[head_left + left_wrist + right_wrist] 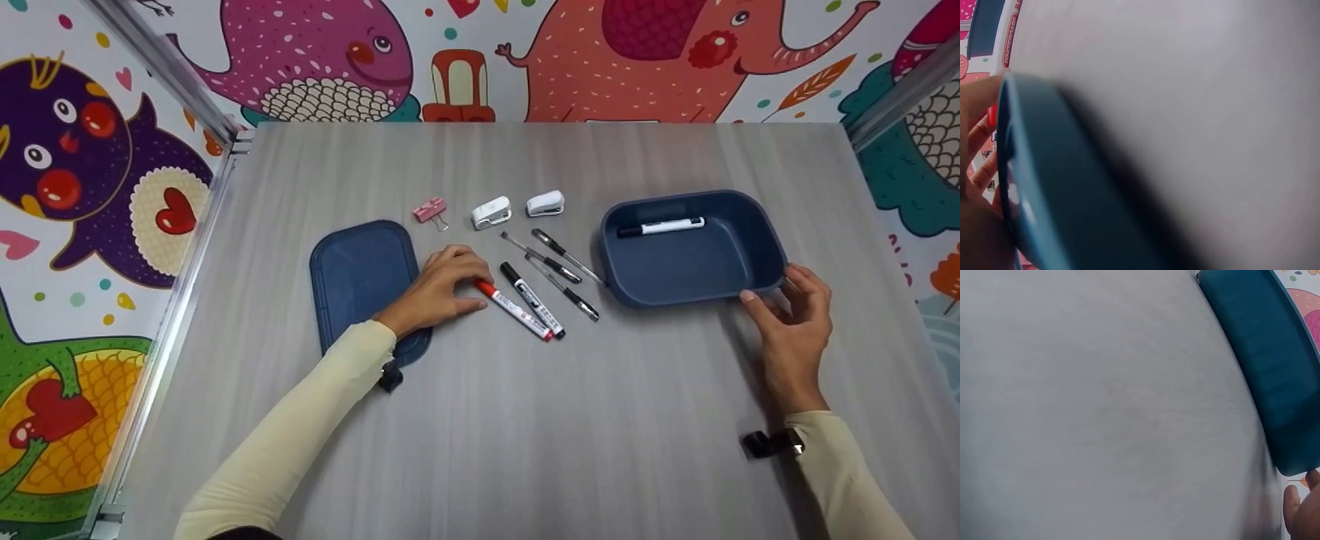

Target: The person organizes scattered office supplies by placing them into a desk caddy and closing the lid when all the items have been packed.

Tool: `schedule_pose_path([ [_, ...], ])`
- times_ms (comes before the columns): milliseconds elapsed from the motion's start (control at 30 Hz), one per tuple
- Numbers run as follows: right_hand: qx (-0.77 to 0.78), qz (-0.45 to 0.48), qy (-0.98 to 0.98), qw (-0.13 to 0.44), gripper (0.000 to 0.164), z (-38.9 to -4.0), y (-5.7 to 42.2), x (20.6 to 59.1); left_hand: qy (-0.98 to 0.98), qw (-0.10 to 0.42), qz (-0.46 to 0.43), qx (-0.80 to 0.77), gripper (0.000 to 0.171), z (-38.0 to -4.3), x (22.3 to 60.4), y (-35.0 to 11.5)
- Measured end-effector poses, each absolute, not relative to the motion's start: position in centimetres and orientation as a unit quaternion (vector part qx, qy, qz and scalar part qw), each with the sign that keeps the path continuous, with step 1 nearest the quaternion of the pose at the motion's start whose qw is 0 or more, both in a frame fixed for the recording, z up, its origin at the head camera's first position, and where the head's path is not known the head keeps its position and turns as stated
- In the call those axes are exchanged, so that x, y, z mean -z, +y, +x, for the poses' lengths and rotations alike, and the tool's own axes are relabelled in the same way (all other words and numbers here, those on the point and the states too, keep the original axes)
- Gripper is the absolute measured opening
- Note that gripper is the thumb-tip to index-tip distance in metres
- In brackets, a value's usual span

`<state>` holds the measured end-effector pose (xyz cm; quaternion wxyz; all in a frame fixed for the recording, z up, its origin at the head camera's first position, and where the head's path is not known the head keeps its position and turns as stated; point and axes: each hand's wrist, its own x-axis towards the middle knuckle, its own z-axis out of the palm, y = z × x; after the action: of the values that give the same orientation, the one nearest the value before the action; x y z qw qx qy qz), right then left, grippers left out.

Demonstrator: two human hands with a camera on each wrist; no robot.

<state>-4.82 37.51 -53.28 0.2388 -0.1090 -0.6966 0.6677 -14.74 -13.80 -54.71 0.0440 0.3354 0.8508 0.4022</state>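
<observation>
In the head view my left hand [439, 289] reaches across the blue lid [360, 262]. Its fingertips are right at the cap of a red whiteboard marker [517, 309], with the thumb held apart. Close in the left wrist view, the lid's edge [1067, 180] hides part of this hand. A black-capped marker [534, 300] lies beside the red one. My right hand [799, 337] holds the near right corner of a blue box [675, 292], thumb at the front wall and fingers at the side. Inside the box lies another black-capped marker [664, 227].
Several black pens [566, 255] lie left of the box. Behind them are a white stapler [491, 213], a second white stapler [546, 203] and a pink binder clip [430, 210]. Printed walls and a metal frame post [169, 300] border the grey table [525, 435].
</observation>
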Motion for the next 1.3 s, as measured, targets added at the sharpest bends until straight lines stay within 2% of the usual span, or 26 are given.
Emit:
schedule_pose_path([
  [267, -0.657, -0.122, -0.708, 0.23, 0.063, -4.9, 37.5, 53.2, 0.844, 0.02, 0.343, -0.412, 0.015, -14.9, 55.4, -13.7],
  [600, -0.659, -0.119, -0.705, 0.232, 0.063, -5.0, 37.5, 53.3, 0.839, 0.015, 0.349, -0.417, 0.012, -15.2, 56.2, -13.9],
  [900, -0.658, -0.114, -0.706, 0.234, 0.063, -4.9, 37.5, 53.3, 0.835, 0.059, 0.342, -0.427, 0.01, -13.9, 53.2, -14.1],
  [1300, -0.648, -0.108, -0.72, 0.224, 0.063, -4.8, 37.8, 53.3, 0.844, 0.08, 0.324, -0.419, 0.012, -13.3, 52.0, -14.4],
])
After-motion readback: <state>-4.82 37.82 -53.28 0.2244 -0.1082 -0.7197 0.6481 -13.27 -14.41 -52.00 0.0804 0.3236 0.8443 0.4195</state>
